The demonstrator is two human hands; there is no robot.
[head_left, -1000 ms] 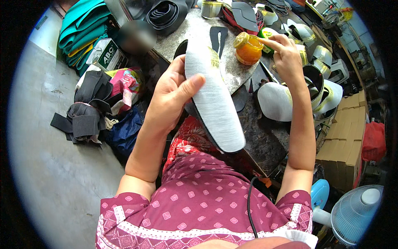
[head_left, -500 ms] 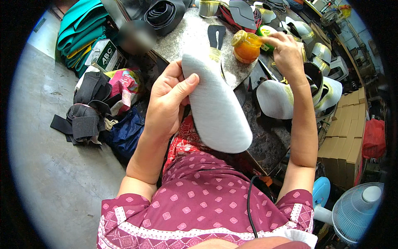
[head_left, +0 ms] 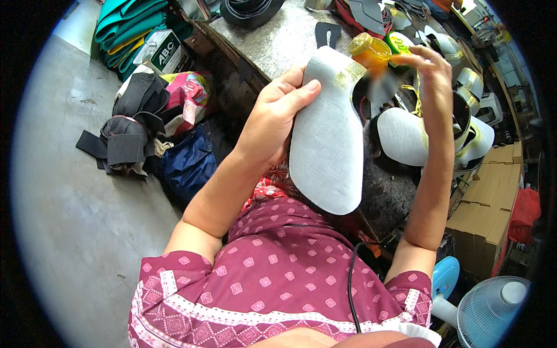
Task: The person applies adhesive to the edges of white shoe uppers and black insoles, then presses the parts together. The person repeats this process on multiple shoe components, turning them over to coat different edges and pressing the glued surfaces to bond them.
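A white, roughly sole-shaped shoe piece (head_left: pixel 328 151) is pinched by my left hand (head_left: pixel 270 113), its thumb lying on the top face near the left edge. Yellowish glue-like smears mark the piece's upper right edge, beside a dark curved opening. My right hand (head_left: pixel 432 72) is raised to the right of the piece, fingers stretched toward an amber-filled glass jar (head_left: pixel 371 49). No tool shows clearly in those fingers. A blurred patch hides the area just below the jar. Behind the piece's top end lies a flat black cut-out (head_left: pixel 328 36).
More white pieces with yellow-smeared edges (head_left: pixel 400 136) lie at the right. A green container (head_left: pixel 398 43) stands beside the jar. Cardboard boxes (head_left: pixel 487 197) and a fan (head_left: pixel 493 313) are farther right. Folded green cloth (head_left: pixel 127 29) and dark fabric strips (head_left: pixel 130 127) are at the left.
My left hand has turned the white piece more upright and shifted it right, bringing its yellow-smeared edge into sight. My right hand stays near the jar. The whole view has shifted slightly.
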